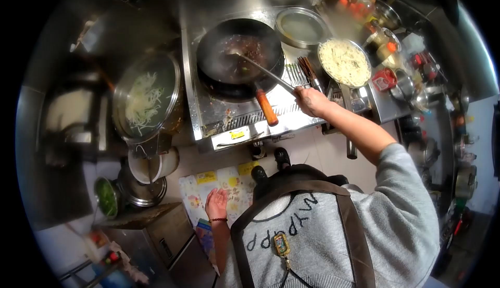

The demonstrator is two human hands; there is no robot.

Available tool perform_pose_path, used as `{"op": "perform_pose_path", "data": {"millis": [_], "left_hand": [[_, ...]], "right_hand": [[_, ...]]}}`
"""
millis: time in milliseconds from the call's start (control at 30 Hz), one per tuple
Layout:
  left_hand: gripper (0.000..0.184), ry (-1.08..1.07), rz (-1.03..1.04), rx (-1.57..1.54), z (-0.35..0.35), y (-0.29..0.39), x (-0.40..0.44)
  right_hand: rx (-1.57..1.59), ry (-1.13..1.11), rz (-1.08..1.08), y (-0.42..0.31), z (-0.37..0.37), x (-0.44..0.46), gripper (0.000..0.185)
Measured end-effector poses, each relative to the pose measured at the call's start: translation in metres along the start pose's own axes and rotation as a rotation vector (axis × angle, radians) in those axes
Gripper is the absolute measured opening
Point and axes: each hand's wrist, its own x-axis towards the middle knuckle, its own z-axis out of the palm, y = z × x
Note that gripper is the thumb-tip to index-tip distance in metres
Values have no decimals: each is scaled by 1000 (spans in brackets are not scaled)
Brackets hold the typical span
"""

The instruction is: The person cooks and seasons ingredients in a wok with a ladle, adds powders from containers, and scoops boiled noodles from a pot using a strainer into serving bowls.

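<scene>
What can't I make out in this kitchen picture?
All in the head view:
- Exact food in the wok: steam and blur.
- Burner beneath: hidden by the wok.
- Tip of the ladle held by the right hand: blurred, perhaps partly in the food.
- Print on the red package: too small.

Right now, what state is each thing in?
Right hand: closed on ladle
Left hand: open, empty
Ladle: head down in wok
Wok: on stove, dark sauce inside, apparently steaming
Right-side pan: full of pale food
Left-side pot: uncovered, pale-green shreds inside
</scene>
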Motion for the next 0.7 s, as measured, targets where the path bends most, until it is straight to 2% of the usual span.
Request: {"op": "perform_pose_path", "data": {"millis": [100,167,200,300,367,400,467,500,567,633,700], "left_hand": [[29,34,16,11,-6,0,-4],[29,51,15,6,-19,-16,-4],[29,52,11,9,-30,-27,0],[31,61,-42,36,-33,-44,-3],[33,69,-68,78,-13,-51,-17],[34,51,-116,25,-15,-56,-13],[34,51,-83,69,8,-60,-29],[35,55,-67,92,15,-62,-36],[35,42,-90,71,6,-69,-31],[34,58,-86,63,11,-70,-32],[34,112,-69,73,23,-69,-46]], "right_hand": [[-66,-109,113,2,-47,-38,24],[-158,-79,89,29,-52,-38,24],[-161,-6,16,45,-48,-30,22],[25,60,35,38,-30,12,19],[135,62,-25,32,-2,35,21],[129,17,-64,27,-1,33,21],[95,-34,-131,29,2,23,24],[131,-43,-57,34,-10,14,25],[-7,-24,2,53,-41,9,26],[-26,107,-136,67,-64,5,27],[-64,148,-125,65,-90,5,24]]}}
